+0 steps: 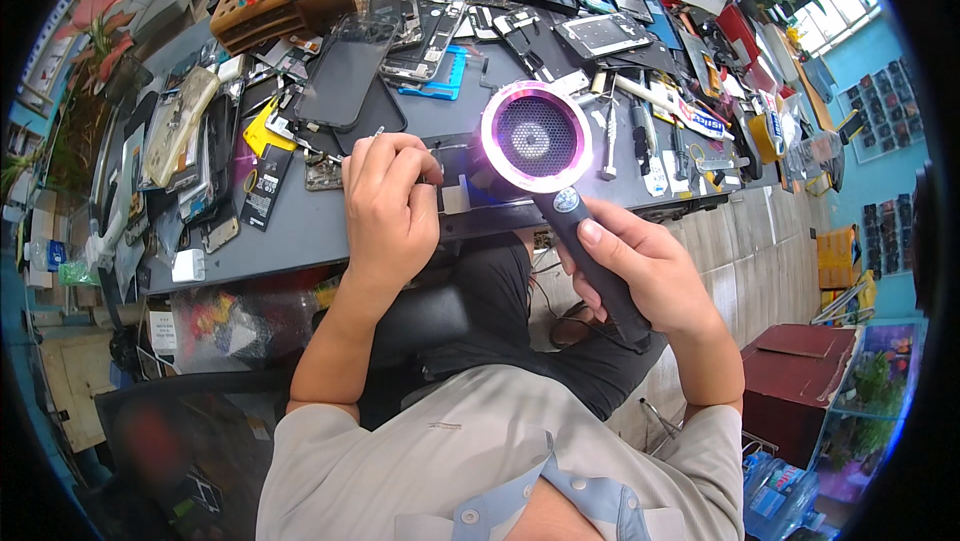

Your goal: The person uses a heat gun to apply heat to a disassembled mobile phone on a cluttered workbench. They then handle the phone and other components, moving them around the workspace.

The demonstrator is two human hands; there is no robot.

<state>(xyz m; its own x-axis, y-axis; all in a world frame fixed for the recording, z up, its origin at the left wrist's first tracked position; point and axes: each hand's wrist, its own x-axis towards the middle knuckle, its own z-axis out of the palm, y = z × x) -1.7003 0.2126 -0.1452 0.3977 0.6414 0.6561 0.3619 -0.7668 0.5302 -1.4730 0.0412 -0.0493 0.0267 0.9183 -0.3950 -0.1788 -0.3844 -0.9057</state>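
Observation:
My right hand (640,266) is wrapped round the black handle of a handheld blower (487,156). Its round head has a shiny pink-purple ring and a honeycomb mesh face, tilted up over the front edge of the desk. My left hand (392,196) rests at the desk's front edge with its fingers curled down. Whatever lies under those fingertips is hidden. A phone circuit part (322,173) sits just left of that hand, and a dark phone panel (347,71) lies beyond it.
The grey desk (300,246) is crowded with phone parts. A yellow tool (266,129) and a battery (263,189) lie at left; a blue holder (440,76) is further back. A wooden organizer (245,26) stands far left, screwdrivers (610,141) at right. A dark red box (795,376) stands on the floor.

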